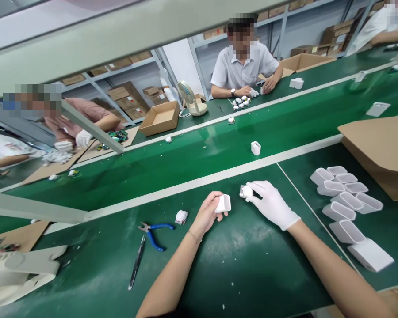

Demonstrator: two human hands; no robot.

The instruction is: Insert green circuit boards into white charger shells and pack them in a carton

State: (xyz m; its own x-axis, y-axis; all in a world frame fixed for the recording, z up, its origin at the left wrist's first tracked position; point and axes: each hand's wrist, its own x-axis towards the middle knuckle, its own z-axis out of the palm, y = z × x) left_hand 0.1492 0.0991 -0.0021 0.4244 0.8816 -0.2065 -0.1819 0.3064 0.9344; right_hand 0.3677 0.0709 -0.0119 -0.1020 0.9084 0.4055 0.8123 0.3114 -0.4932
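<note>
My bare left hand [207,215] is closed around a small white plastic housing [223,203], its open end facing right. On my right hand [268,201] is a white glove, and its fingertips pinch a small white module [246,191] with a squarish edge at its left. A short gap separates the two parts above the green bench. Left of my left hand lies a similar white module [181,216]. Beyond it are blue-handled cutting pliers [156,233] and dark tweezers [137,263].
Several white housings [346,201] stand at the right, beside a cardboard box [378,154]. A green conveyor belt [205,145] crosses ahead, carrying a white housing [255,148] and small modules. Co-workers sit across it. A pale fan [20,274] is at lower left.
</note>
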